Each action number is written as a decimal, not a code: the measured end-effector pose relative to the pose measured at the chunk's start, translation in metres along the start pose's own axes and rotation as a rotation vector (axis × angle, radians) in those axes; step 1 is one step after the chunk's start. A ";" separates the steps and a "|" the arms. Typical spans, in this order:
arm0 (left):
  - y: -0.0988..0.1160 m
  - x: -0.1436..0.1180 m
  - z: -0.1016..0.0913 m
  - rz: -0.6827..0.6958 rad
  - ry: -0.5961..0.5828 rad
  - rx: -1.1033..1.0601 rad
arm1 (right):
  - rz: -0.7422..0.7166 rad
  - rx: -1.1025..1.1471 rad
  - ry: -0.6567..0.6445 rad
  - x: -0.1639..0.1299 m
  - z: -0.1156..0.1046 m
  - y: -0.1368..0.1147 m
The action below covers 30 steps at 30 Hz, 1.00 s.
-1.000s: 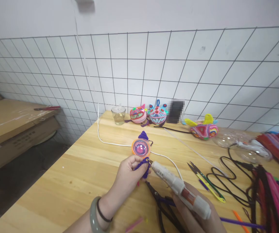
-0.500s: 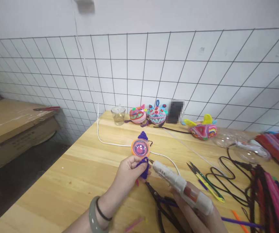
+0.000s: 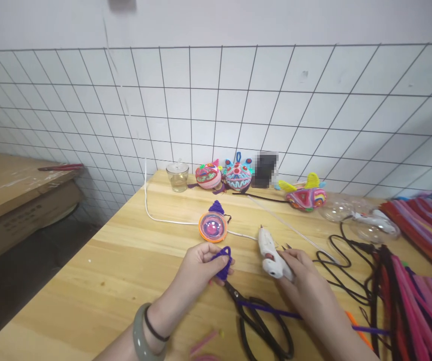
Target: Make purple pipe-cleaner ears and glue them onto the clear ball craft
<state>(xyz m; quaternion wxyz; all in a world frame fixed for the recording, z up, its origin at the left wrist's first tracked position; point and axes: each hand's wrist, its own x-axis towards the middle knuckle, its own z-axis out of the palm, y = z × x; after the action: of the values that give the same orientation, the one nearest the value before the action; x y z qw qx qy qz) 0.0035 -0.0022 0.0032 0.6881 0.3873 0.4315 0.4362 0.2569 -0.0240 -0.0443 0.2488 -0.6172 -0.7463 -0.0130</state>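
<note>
Because the wooden desk (image 3: 125, 271) is crowded along its right side with bundled pipe cleaners (image 3: 419, 250), the work sits in the bare middle. There the right hand (image 3: 306, 281) closes on a white glue gun (image 3: 270, 253) whose nozzle points away from the fingers, resting on the desk. The left hand (image 3: 196, 268) pinches a purple pipe-cleaner piece (image 3: 223, 260) just above black scissors (image 3: 257, 321), near the orange-rimmed dome (image 3: 212, 226).

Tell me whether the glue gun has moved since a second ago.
Yes. The glue gun in the right hand has swung away from the purple coil and come down toward the table, right of the orange disc.
</note>
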 end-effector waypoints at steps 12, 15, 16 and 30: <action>-0.002 -0.001 -0.001 0.001 -0.052 0.042 | -0.168 -0.040 0.048 -0.004 -0.016 -0.043; -0.002 0.000 -0.001 0.013 -0.043 0.041 | -0.296 0.211 -0.193 -0.009 -0.023 -0.065; -0.001 -0.001 -0.001 0.015 -0.036 0.042 | -0.305 0.228 -0.261 -0.010 -0.023 -0.070; -0.004 -0.010 0.011 -0.064 -0.064 -0.071 | -0.117 0.332 -0.149 -0.011 -0.020 -0.083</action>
<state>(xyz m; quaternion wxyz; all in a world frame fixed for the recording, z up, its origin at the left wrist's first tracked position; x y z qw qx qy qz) 0.0120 -0.0142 0.0054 0.7286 0.3624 0.4056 0.4163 0.1884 -0.0601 -0.0074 0.2902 -0.5226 -0.7891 0.1414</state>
